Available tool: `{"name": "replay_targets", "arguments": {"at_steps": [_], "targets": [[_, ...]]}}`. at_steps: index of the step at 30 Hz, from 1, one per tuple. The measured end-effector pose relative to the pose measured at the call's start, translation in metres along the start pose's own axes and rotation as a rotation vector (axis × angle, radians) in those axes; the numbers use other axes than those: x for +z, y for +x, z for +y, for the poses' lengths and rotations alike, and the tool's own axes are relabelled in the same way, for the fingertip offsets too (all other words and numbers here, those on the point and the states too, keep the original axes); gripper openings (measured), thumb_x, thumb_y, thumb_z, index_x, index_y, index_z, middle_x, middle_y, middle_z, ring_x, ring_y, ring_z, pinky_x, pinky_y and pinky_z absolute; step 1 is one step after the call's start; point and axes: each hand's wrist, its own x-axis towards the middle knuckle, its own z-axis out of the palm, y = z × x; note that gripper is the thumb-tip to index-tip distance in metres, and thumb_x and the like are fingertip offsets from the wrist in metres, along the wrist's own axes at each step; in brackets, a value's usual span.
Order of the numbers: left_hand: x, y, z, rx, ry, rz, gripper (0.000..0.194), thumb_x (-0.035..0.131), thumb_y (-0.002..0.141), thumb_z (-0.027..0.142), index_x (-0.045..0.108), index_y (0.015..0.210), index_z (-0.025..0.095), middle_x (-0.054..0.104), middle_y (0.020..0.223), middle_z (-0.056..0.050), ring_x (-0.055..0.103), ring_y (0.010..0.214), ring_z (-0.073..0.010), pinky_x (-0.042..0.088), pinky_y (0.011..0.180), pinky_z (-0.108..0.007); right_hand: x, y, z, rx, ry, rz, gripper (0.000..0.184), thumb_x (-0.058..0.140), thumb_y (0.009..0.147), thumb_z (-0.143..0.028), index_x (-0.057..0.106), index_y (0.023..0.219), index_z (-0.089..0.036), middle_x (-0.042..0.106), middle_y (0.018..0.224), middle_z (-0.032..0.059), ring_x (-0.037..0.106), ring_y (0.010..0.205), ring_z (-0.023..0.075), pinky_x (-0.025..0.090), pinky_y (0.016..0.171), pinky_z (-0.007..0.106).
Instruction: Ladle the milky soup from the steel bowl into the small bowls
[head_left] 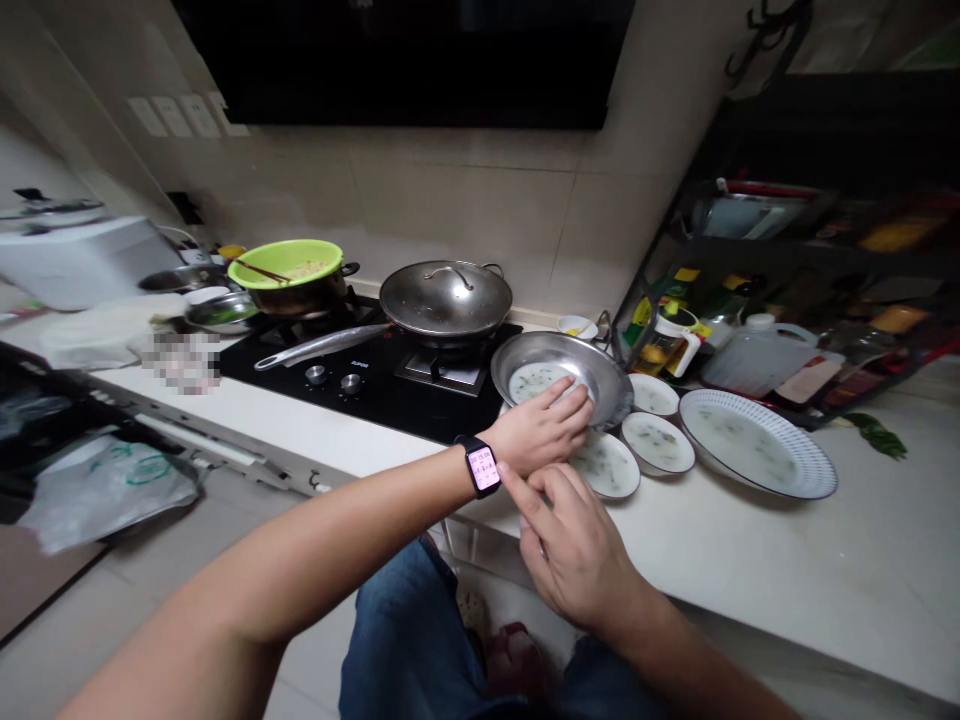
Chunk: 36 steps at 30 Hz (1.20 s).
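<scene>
My left hand (544, 425) is stretched out, fingers extended and holding nothing, in front of the steel basin (611, 375) of whitish liquid with dark bits. On that wrist sits a smartwatch (482, 467) with its screen lit. My right hand (577, 545) points its index finger at the watch's edge, other fingers curled; nothing shows in it. Whether the fingertip touches the screen I cannot tell. Beside the hands stand a white bowl (611, 470), partly hidden, a second bowl (658, 445), a smaller one (654, 395) and a striped dish (814, 465), all with similar liquid.
A lidded wok (446, 300) stands on the black gas stove (375, 400), its long handle reaching left. Further left, a green basin (285, 262) with chopsticks rests on a pot. Bottles and a plastic jug (757, 355) line the rack at right. A plastic bag (109, 490) hangs lower left.
</scene>
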Motion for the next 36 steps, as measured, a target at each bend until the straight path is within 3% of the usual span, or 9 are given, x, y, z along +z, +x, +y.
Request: {"name": "replay_targets", "arguments": {"at_steps": [5,8,13,16,21,24,29,33,36], "targets": [[-0.004,0.002,-0.002,-0.015,0.005,-0.011,0.031,0.051,0.106,0.024,0.075,0.124,0.015,0.068,0.142,-0.013,0.058,0.14,-0.0304,0.035,0.128,-0.053,-0.001,0.0,0.0,0.03,-0.01,0.019,0.056,0.052,0.094,-0.008,0.055,0.15,-0.008,0.06,0.097,0.0121,0.056,0.088,0.0272,0.057,0.074,0.044],[-0.005,-0.011,-0.009,-0.121,-0.065,0.005,0.028,0.055,0.103,0.022,0.073,0.123,0.014,0.066,0.142,-0.017,0.055,0.142,-0.0312,0.036,0.126,-0.053,-0.004,-0.007,0.006,0.083,-0.051,0.057,0.046,0.051,0.096,-0.009,0.06,0.142,-0.008,0.062,0.099,0.0135,0.059,0.09,0.0275,0.058,0.076,0.044],[0.013,-0.075,-0.012,-0.737,-0.237,0.063,0.025,0.054,0.097,0.015,0.071,0.115,0.016,0.072,0.117,-0.015,0.065,0.112,-0.0274,0.055,0.101,-0.045,-0.014,-0.026,0.027,0.18,-0.106,0.14,0.033,0.051,0.101,-0.012,0.062,0.132,-0.012,0.067,0.103,0.0143,0.068,0.093,0.0265,0.061,0.079,0.04],[0.031,-0.115,0.003,-0.982,-0.312,-0.045,0.025,0.049,0.096,0.014,0.071,0.108,0.017,0.072,0.104,-0.012,0.066,0.099,-0.0252,0.056,0.092,-0.039,-0.023,-0.036,0.04,0.206,-0.088,0.164,0.026,0.05,0.102,-0.012,0.064,0.124,-0.015,0.073,0.101,0.0121,0.073,0.092,0.0244,0.061,0.082,0.036],[0.048,-0.138,0.027,-1.035,-0.408,-0.316,0.021,0.049,0.098,0.018,0.07,0.098,0.018,0.072,0.097,-0.011,0.067,0.094,-0.0244,0.053,0.088,-0.037,-0.036,-0.049,0.055,0.33,0.021,0.131,0.018,0.05,0.104,-0.02,0.067,0.11,-0.02,0.079,0.092,0.0059,0.077,0.078,0.0193,0.061,0.074,0.029],[0.053,-0.134,0.03,-1.044,-0.399,-0.374,0.022,0.048,0.1,0.021,0.069,0.092,0.018,0.071,0.093,-0.01,0.067,0.092,-0.0241,0.05,0.085,-0.036,-0.042,-0.056,0.059,0.514,0.117,0.102,0.021,0.049,0.106,-0.029,0.069,0.105,-0.022,0.078,0.078,0.0018,0.074,0.066,0.017,0.059,0.065,0.026],[0.06,-0.128,0.029,-1.033,-0.357,-0.419,0.023,0.049,0.101,0.026,0.069,0.09,0.019,0.072,0.093,-0.01,0.067,0.091,-0.0253,0.048,0.083,-0.038,-0.042,-0.062,0.068,0.803,0.359,0.108,0.034,0.053,0.102,-0.051,0.07,0.098,-0.022,0.077,0.071,0.004,0.075,0.069,0.0211,0.059,0.069,0.031],[0.062,-0.128,0.03,-1.03,-0.334,-0.424,0.025,0.049,0.102,0.027,0.069,0.09,0.019,0.072,0.093,-0.011,0.067,0.091,-0.0255,0.047,0.083,-0.038,-0.033,-0.056,0.079,1.113,0.716,0.275,0.042,0.068,0.088,-0.064,0.065,0.09,-0.022,0.073,0.062,0.0058,0.074,0.062,0.0239,0.06,0.064,0.034],[0.062,-0.129,0.032,-1.033,-0.323,-0.406,0.027,0.048,0.103,0.027,0.068,0.087,0.02,0.072,0.092,-0.01,0.067,0.091,-0.0246,0.047,0.084,-0.038,-0.034,-0.047,0.088,1.269,0.901,0.418,0.041,0.08,0.073,-0.057,0.063,0.085,-0.021,0.071,0.06,0.0042,0.071,0.052,0.0224,0.059,0.053,0.033]]}}
